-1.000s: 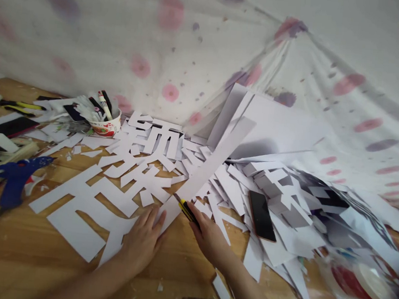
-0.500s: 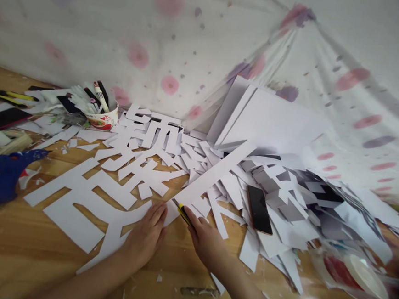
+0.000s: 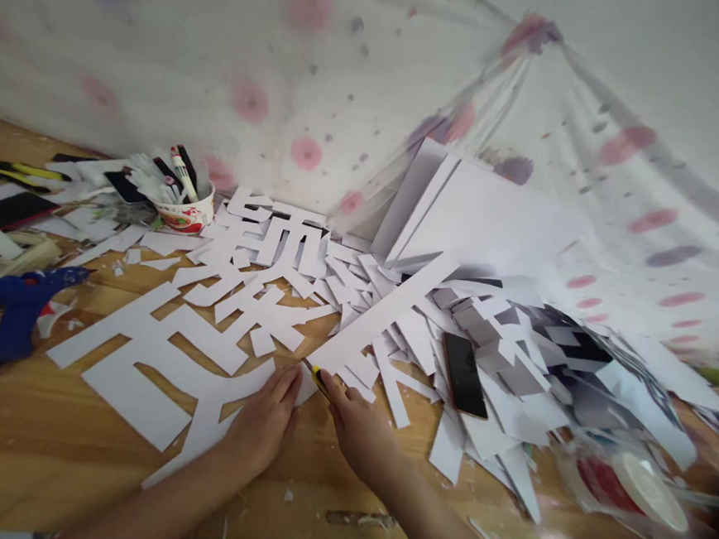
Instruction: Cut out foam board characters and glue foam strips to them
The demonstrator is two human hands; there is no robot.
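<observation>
My right hand [image 3: 362, 432] is closed round a yellow and black utility knife [image 3: 319, 380]. Its tip meets the lower end of a long white board strip [image 3: 387, 309], which lies slantwise over other pieces. My left hand [image 3: 265, 420] has its fingers together, pressing on the end of that strip just left of the blade; the thumb is partly hidden. Beside and beneath my left forearm lies a large white cut-out [image 3: 138, 389] with open slots. Smaller white cut-outs [image 3: 262, 316] lie beyond my hands.
White scraps and a black phone [image 3: 464, 376] lie to the right, near a wrapped tape roll [image 3: 650, 492]. White boards [image 3: 469, 220] lean at the back. To the left are a blue glue gun [image 3: 20, 309], a paper cup of pens [image 3: 186, 213] and yellow-black pliers [image 3: 22, 172].
My right hand and the knife have shifted slightly left, bringing the blade closer to my left fingertips. My left hand stays nearly in place, and the view has moved a little.
</observation>
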